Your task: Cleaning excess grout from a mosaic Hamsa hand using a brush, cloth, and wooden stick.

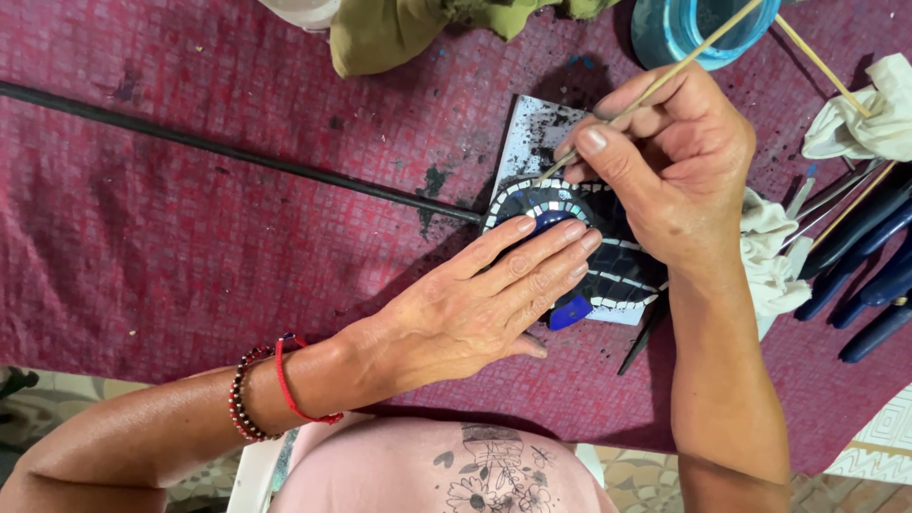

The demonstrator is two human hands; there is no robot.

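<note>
A round dark mosaic piece with small mirror tiles and blue glass lies on a pale tile on the magenta cloth. My left hand lies flat on it, fingers together, pinning it down. My right hand pinches a thin wooden stick like a pen. The stick's tip touches the piece's upper rim near the mirror tiles. The right side of the piece is hidden under my right hand.
A blue plastic cup stands at the top with another stick in it. White rags and dark blue tool handles lie at the right. A long black rod crosses the cloth. Olive fabric lies at the top.
</note>
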